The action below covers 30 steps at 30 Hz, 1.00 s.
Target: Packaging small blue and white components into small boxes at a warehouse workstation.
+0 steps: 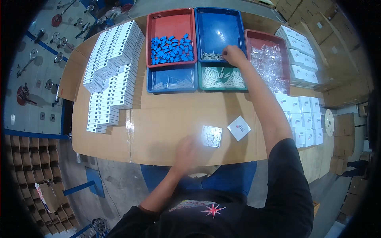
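My right hand (pixel 235 56) reaches over the far blue tray (pixel 219 27), its fingers closed together at the near right corner. Beside them lies a pile of thin metal pieces, perhaps screws (pixel 212 56); whatever is between the fingertips is too small to make out. Near the table's front edge my left hand (pixel 186 152) is smeared by motion, so its fingers cannot be read. Just right of it lies a square whitish plate with holes and a printed or cut pattern (pixel 211 136). A small white square box or card (pixel 239 128) sits turned cornerwise farther right.
A red tray (pixel 170 23) holds blue plastic parts; a smaller blue tray (pixel 171 88) holds clear thin strips. White plugs fill a green tray (pixel 222 75), clear bags another red tray (pixel 268 36). White boxes stand stacked at left (pixel 115 59) and right (pixel 303 115).
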{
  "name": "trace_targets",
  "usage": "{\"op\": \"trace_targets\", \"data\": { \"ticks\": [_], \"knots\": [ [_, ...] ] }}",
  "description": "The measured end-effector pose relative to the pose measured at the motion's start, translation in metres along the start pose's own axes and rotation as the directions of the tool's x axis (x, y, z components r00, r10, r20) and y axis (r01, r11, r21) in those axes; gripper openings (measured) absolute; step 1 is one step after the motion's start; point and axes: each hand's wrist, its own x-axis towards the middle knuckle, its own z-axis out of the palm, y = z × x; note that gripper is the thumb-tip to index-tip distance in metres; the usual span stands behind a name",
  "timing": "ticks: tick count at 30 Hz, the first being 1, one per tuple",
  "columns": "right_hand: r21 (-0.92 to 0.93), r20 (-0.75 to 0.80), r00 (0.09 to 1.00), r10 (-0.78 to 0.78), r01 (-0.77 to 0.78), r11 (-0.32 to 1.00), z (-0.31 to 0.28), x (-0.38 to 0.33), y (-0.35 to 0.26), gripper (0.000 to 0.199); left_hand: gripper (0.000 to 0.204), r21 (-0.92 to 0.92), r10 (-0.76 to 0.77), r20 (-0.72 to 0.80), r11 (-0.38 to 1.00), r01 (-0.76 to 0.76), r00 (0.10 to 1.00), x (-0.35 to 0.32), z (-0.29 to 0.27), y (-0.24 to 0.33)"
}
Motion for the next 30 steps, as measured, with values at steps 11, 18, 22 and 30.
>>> {"op": "trace_targets", "data": {
  "ticks": [11,18,22,30],
  "knots": [
    [0.218,-0.207,0.971,0.122,-0.075,0.973,-0.006,-0.026,0.002,0.015,0.040,-0.164,-0.043,-0.047,0.986,0.035,0.998,0.023,-0.010,0.026],
    [0.671,-0.105,0.959,0.262,-0.126,0.730,-0.026,-0.093,-0.047,0.017,0.039,-0.233,-0.004,-0.121,0.972,-0.024,0.993,0.032,-0.012,0.032],
    [0.820,-0.031,0.962,0.272,-0.131,0.557,-0.039,-0.167,-0.101,0.019,0.040,-0.203,-0.022,-0.160,0.979,-0.011,0.987,0.032,-0.006,0.027],
    [0.940,0.098,0.972,0.214,-0.161,0.302,-0.036,-0.279,-0.183,0.012,0.037,-0.109,0.117,-0.177,0.984,-0.138,0.977,0.038,-0.006,0.064]
  ]
}}
